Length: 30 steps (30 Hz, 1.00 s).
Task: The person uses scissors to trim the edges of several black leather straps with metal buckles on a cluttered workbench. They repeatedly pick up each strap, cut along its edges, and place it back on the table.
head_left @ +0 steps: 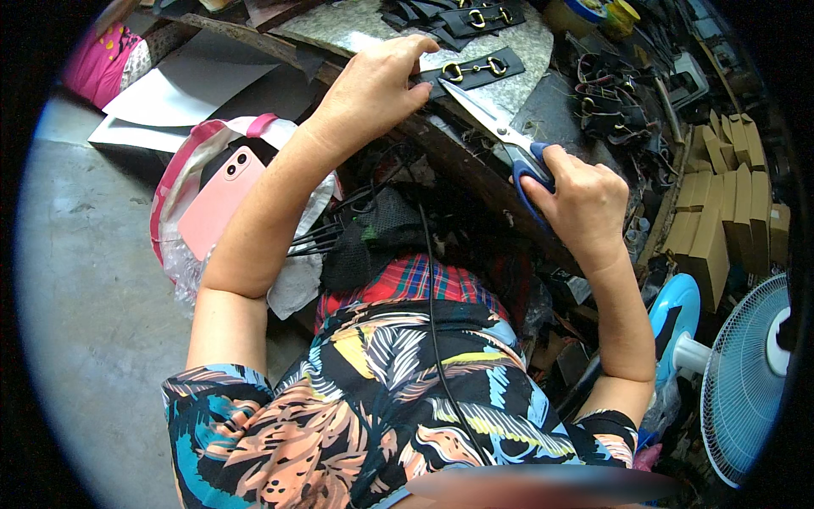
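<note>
My left hand [377, 85] is at the work surface's near edge, its thumb pressed on the left end of a black strap [509, 68]. Its index finger is raised away from the thumb, and the other fingers are partly hidden. Gold-coloured horsebit hardware [473, 69] runs along the strap's middle. In my right hand [585, 199] are scissors [502, 131] with blue handles, my fingers through the loops. Their silver blades point up and left, with the tip at the strap's lower edge close to my left thumb.
More black straps with gold hardware [479, 17] lie at the back of the mottled board [339, 25]. Dark pieces [615, 102] are heaped at right, beside brown cardboard boxes [704, 220]. A fan [746, 382] stands lower right. At left, a pink phone [219, 199] rests on a pink-and-white bag [165, 199].
</note>
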Tool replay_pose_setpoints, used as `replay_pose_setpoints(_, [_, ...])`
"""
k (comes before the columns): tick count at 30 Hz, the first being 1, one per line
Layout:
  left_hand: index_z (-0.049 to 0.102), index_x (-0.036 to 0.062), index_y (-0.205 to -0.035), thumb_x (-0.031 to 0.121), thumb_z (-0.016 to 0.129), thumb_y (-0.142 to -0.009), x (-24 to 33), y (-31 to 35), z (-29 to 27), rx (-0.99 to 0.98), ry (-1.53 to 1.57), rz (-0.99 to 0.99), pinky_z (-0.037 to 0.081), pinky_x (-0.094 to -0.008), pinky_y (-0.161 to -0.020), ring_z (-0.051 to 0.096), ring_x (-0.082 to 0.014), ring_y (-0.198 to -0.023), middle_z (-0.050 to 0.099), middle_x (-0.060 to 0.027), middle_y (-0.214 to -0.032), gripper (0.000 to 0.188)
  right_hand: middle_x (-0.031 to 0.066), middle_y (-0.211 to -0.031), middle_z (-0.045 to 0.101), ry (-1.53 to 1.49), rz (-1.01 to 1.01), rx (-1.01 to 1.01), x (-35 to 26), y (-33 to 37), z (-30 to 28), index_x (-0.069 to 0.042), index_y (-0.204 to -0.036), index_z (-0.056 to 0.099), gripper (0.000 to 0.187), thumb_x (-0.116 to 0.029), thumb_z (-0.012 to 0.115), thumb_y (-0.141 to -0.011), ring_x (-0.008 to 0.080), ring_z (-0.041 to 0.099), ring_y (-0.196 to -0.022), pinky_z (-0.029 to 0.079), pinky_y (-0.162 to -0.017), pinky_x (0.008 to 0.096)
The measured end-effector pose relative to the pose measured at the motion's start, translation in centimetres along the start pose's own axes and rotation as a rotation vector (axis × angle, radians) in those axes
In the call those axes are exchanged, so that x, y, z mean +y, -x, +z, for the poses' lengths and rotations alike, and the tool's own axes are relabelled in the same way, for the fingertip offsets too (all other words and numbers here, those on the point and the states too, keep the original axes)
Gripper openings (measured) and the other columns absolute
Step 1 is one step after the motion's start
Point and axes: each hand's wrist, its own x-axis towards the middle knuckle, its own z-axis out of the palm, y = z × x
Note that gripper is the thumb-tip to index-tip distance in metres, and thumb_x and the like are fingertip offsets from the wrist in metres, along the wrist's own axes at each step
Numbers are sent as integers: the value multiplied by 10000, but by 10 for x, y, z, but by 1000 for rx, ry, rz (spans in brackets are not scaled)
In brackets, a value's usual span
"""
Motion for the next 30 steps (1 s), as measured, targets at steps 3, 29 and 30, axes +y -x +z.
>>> replay_pose_setpoints(3, [585,32,-1255,184,754,-825,4,2,0,15,-86,11,523,-388,-815,635,-312,-872,619,-172,-970,487,104,-683,668,-44,21,19,1,0,4,-116,-870,631,318,-389,770,-786,305,662,-603,516,-570,409])
replay_pose_setpoints(29, [622,38,-1137,83,687,-827,21,-11,17,-20,-4,171,530,-419,-822,659,-332,-933,688,-137,-932,319,97,-716,697,-48,180,-30,27,18,-34,-128,-898,699,322,-385,811,-739,287,692,-656,526,-592,392])
replay_pose_setpoints(30, [629,50,-1143,79,691,-831,21,-12,17,-7,-43,209,535,-396,-814,663,-313,-923,684,-129,-944,319,99,-745,704,-44,189,-60,26,17,-37,-123,-923,699,324,-365,807,-737,287,695,-671,530,-615,388])
